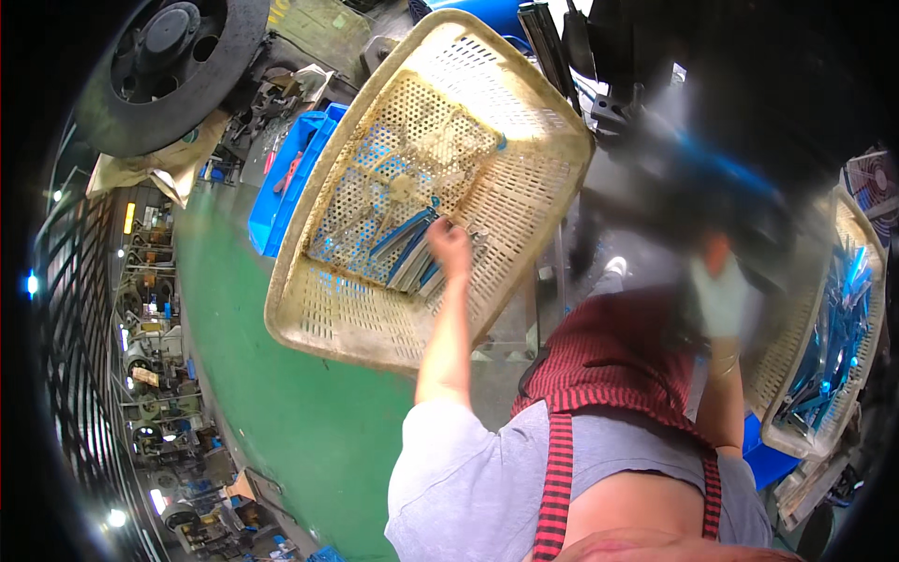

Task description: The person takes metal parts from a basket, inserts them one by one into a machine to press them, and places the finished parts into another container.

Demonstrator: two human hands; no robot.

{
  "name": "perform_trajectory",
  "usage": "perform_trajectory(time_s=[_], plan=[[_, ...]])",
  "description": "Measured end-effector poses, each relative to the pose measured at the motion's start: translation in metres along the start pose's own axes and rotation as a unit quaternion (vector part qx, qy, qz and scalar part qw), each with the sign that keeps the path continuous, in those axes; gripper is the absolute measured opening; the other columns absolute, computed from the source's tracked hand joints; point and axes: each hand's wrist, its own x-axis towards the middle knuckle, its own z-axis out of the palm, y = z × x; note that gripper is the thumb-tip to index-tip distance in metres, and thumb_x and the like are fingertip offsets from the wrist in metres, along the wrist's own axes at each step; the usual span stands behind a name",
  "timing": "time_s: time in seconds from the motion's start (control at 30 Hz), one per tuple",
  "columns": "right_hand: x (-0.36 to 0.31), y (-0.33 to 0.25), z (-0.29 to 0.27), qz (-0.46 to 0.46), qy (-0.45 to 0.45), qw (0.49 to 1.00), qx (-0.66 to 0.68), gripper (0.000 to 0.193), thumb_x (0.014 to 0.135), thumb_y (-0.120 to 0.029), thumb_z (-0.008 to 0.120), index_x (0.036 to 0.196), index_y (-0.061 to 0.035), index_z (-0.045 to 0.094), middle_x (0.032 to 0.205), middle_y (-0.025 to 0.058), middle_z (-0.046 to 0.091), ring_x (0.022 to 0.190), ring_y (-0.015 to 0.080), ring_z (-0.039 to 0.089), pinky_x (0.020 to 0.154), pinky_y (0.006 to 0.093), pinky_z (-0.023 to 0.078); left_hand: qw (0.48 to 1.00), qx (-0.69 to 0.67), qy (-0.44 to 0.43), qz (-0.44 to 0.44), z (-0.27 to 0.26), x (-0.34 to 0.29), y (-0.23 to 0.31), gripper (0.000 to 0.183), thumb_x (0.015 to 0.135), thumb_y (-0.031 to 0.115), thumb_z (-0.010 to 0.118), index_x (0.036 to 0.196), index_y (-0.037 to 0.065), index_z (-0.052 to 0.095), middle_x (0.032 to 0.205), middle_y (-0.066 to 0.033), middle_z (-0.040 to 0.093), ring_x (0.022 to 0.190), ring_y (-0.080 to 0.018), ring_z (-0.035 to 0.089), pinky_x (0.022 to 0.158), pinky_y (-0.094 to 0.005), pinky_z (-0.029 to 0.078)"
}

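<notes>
My left hand [451, 247] is bare and reaches into a large cream plastic basket [323, 201] with perforated walls. Its fingers are curled together at the upper end of a small bundle of thin metal strips [405, 262], some silver and some blue, and appear to pinch a strip. My right hand [721, 298] wears a white glove and is smeared by motion beside a dark machine [749, 131]. Something orange-red [716, 253] shows at its fingertips; whether it is held is unclear. A blurred blue streak [726, 169] crosses the machine above that hand.
At the right stands a second cream basket [777, 375] heaped with blue strips [833, 337]. A blue bin [295, 183] sits against the left basket. Upper left is a large dark wheel [169, 47]. Green floor [253, 347] lies to the left, with shelves of machine parts [154, 375] beyond.
</notes>
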Motion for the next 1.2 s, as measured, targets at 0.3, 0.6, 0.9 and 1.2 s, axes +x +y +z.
perform_trajectory(time_s=[0.3,0.6,0.9,1.2], plan=[[0.009,0.011,-0.030,0.040,-0.129,0.960,0.244,0.034,0.077,-0.038,0.056,0.088,-0.0058,0.058,0.064,0.0030,0.054,0.056,0.0136,0.051,0.053,0.0245,0.040,0.908,0.392,-0.134,-0.063,-0.095,-0.023,-0.140,0.028,0.070,0.011,0.055,0.097,0.012,0.060,0.097,-0.0134,0.056,0.093,-0.0311,0.051,0.076,-0.0391,0.043],[0.132,0.092,-0.014,0.134,-0.030,0.964,-0.226,0.033,0.068,-0.030,0.059,0.089,-0.0045,0.056,0.080,0.0184,0.060,0.079,0.0351,0.058,0.070,0.0415,0.046,0.914,0.261,-0.306,0.043,-0.109,0.012,-0.066,0.020,0.074,0.010,0.050,0.085,-0.002,0.059,0.076,-0.0193,0.060,0.070,-0.0284,0.059,0.061,-0.0363,0.045],[0.021,0.201,-0.171,0.174,0.246,0.946,-0.119,0.020,0.069,-0.022,0.059,0.083,-0.0072,0.062,0.079,0.0133,0.062,0.072,0.0211,0.061,0.066,0.0296,0.046,0.930,-0.185,-0.299,-0.106,-0.157,0.059,0.047,0.018,0.082,0.025,0.052,0.080,0.008,0.050,0.062,-0.0028,0.055,0.049,-0.0127,0.052,0.040,-0.0244,0.042],[0.022,0.111,-0.170,0.057,0.100,0.964,-0.241,0.045,0.075,-0.027,0.053,0.115,-0.0082,0.044,0.090,0.0195,0.058,0.082,0.0331,0.057,0.072,0.0407,0.045,0.764,-0.459,-0.378,-0.250,0.078,0.031,0.135,0.016,0.084,0.020,0.042,0.094,0.011,0.050,0.083,-0.0049,0.056,0.072,-0.0200,0.054,0.063,-0.0318,0.047]])
